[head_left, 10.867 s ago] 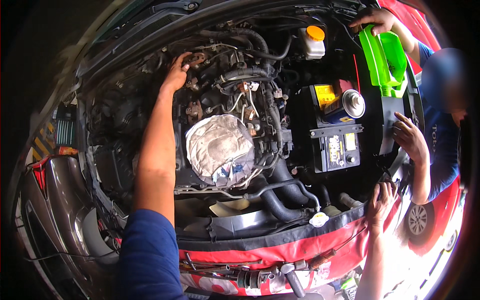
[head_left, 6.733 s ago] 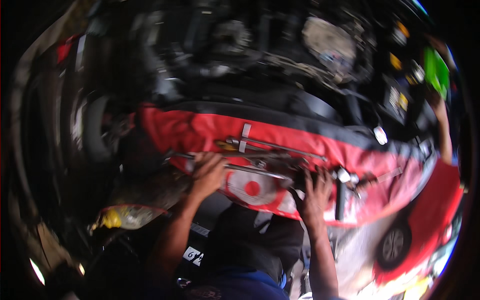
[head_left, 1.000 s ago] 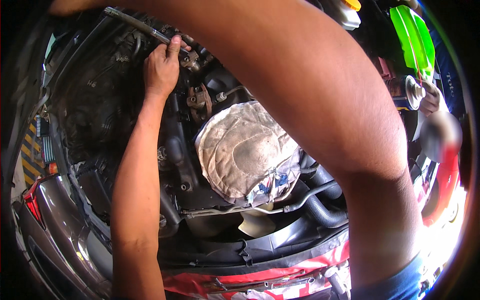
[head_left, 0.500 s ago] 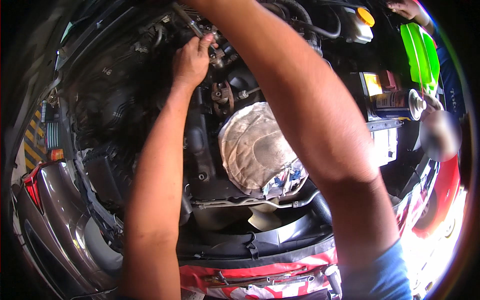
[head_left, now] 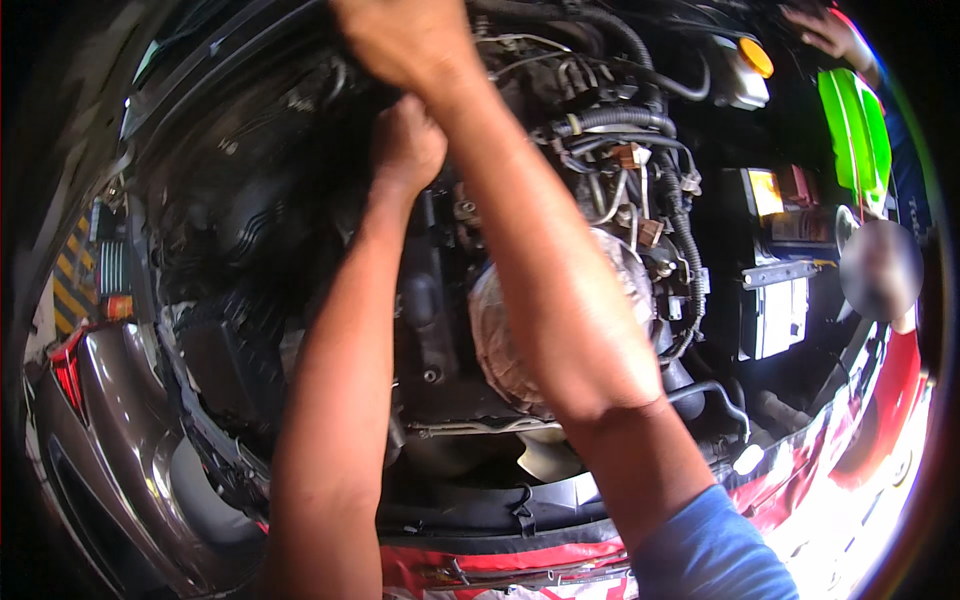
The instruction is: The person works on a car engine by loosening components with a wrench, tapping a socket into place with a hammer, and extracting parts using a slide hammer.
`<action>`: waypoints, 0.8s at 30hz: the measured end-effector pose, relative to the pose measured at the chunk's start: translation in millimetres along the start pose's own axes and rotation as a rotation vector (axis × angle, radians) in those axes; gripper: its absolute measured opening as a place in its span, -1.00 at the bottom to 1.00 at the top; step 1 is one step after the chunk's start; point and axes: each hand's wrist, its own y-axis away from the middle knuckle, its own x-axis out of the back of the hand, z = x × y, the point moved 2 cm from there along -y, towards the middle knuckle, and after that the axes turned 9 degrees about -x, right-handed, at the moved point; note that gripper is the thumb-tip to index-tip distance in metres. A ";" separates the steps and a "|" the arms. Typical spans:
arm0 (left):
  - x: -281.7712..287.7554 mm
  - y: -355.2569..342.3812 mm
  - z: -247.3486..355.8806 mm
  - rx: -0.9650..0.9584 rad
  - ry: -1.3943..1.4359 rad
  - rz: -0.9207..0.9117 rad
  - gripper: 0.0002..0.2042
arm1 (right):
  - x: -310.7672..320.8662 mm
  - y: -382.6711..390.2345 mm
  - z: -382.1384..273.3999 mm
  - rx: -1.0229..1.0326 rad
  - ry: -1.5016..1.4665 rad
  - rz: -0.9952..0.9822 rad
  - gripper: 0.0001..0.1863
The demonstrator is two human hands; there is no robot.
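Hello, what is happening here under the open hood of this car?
A person leans over the engine bay, both arms stretched to its far side. The left hand and the right hand are close together at the back of the engine; what they grip is hidden. A dirty cloth covers part of the engine. At the far right, another person's hand is above a green funnel, near the battery.

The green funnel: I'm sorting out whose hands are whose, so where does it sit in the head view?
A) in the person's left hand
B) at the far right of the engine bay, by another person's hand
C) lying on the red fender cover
B: the green funnel stands at the bay's right edge, just below a co-worker's hand, while the person's own left hand and right hand are deep in the engine.
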 end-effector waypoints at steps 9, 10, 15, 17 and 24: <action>2.0 1.8 5.0 0.005 0.094 -0.034 -0.65 | -20.1 18.5 28.2 0.170 0.106 0.324 -0.40; 3.2 0.0 6.7 0.006 0.095 -0.036 -0.64 | -18.8 20.2 28.7 0.181 0.102 0.335 -0.42; 3.1 -5.8 13.7 0.029 0.109 -0.072 -0.62 | -12.2 21.5 24.3 0.167 0.106 0.202 -0.53; 3.0 -5.9 14.7 0.038 0.112 -0.079 -0.61 | -8.7 20.6 22.8 0.184 0.048 0.249 -0.58; 5.9 -3.1 17.5 0.060 0.112 -0.099 -0.57 | -7.7 20.1 24.8 0.161 -0.003 0.213 -0.61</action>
